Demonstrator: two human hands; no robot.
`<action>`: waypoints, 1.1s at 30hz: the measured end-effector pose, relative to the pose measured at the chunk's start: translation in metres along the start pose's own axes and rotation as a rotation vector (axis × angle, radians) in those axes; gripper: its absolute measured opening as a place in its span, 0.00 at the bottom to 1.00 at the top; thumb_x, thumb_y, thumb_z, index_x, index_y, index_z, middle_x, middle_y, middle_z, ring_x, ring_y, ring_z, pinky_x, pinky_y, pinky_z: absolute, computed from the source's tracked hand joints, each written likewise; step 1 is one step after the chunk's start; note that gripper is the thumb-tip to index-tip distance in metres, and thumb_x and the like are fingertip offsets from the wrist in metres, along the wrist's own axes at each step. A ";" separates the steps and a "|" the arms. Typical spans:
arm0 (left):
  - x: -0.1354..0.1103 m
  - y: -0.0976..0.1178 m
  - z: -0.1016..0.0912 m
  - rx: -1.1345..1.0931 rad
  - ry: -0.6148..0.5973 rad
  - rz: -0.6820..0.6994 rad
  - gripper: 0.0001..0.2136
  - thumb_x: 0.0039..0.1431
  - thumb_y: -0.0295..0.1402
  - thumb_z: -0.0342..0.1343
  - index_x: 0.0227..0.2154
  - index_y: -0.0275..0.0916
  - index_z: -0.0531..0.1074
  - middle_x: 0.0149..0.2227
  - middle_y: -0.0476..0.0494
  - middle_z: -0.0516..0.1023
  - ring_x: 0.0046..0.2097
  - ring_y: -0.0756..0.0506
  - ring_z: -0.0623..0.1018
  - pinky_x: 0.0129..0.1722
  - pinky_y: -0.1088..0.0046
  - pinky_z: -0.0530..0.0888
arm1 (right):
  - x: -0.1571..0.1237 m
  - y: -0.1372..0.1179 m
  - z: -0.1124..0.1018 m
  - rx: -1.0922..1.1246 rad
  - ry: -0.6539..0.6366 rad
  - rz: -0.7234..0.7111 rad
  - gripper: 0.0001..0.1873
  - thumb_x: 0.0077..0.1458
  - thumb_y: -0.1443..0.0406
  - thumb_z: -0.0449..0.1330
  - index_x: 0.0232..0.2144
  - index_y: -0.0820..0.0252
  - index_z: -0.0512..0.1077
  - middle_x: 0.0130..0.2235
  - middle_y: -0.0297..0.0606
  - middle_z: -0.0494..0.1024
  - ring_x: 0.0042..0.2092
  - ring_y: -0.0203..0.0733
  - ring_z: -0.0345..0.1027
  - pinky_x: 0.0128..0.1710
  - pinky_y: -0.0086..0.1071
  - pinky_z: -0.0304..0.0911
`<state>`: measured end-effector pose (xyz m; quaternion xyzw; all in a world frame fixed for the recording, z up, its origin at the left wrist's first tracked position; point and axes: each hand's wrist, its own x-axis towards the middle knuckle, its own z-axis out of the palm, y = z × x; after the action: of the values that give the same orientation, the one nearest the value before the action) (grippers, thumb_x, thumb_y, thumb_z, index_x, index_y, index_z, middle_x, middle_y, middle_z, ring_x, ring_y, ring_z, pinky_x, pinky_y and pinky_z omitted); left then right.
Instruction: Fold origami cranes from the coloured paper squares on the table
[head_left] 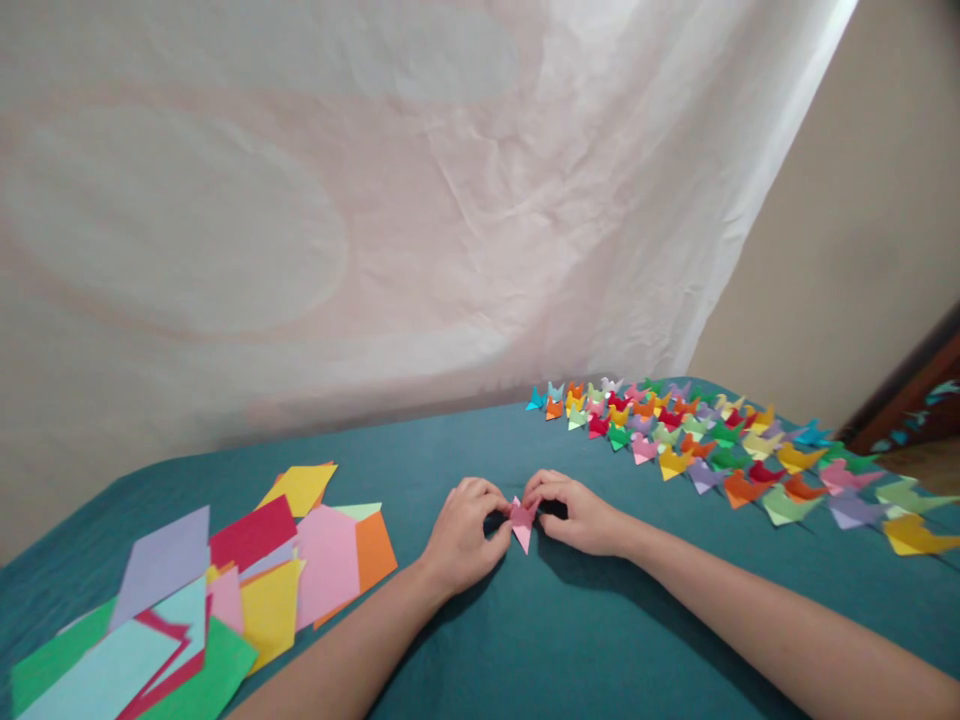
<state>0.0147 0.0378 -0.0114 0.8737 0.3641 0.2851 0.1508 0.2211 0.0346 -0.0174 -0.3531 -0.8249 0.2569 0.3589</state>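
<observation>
Where the clock is centred on the pink folded piece [522,525], loose sheets [225,600] lie overlapped from eight to nine o'clock, flat and in mixed colours; these look untouched, so probably plenty left to fold. Left arm [352,635] enters from eight o'clock, its hand resting low over the green cloth [487,650]. Left hand [466,535] at nine: fingers curled, thumb opposed, tips pinching the piece's nearer edge. Piece itself: between both hands, one point toward six o'clock, two small peaks above; shape judged well advanced, perhaps near finished. Cannot tell whether its tip touches the cloth. Right hand [574,512] at three: knuckles up, fingers bent inward, tips gripping the opposite peak; right arm [720,575] runs out toward four. From one to three o'clock, folded paper birds [705,477] stand in rows, many colours: evidently the done portion.
</observation>
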 end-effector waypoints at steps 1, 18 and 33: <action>0.000 0.001 0.000 0.002 0.003 0.003 0.07 0.51 0.26 0.54 0.34 0.40 0.72 0.37 0.44 0.72 0.42 0.44 0.69 0.42 0.66 0.66 | 0.000 0.000 0.000 0.008 0.001 -0.002 0.19 0.42 0.79 0.53 0.34 0.57 0.73 0.37 0.36 0.73 0.40 0.40 0.67 0.43 0.35 0.60; 0.001 0.000 0.002 -0.001 0.038 -0.049 0.09 0.50 0.26 0.54 0.37 0.38 0.69 0.38 0.43 0.71 0.43 0.43 0.69 0.43 0.67 0.66 | -0.001 0.006 0.008 0.018 0.097 0.027 0.05 0.51 0.73 0.57 0.28 0.59 0.70 0.33 0.37 0.72 0.37 0.39 0.66 0.40 0.33 0.61; 0.003 -0.008 0.003 -0.383 0.025 -0.244 0.23 0.44 0.32 0.64 0.45 0.38 0.66 0.36 0.47 0.75 0.39 0.46 0.74 0.43 0.70 0.68 | -0.002 -0.010 0.011 0.114 0.135 0.043 0.04 0.55 0.68 0.57 0.31 0.60 0.72 0.34 0.37 0.70 0.38 0.38 0.66 0.40 0.32 0.61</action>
<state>0.0144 0.0455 -0.0165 0.7750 0.4082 0.3393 0.3428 0.2095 0.0250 -0.0183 -0.3661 -0.7752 0.2866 0.4276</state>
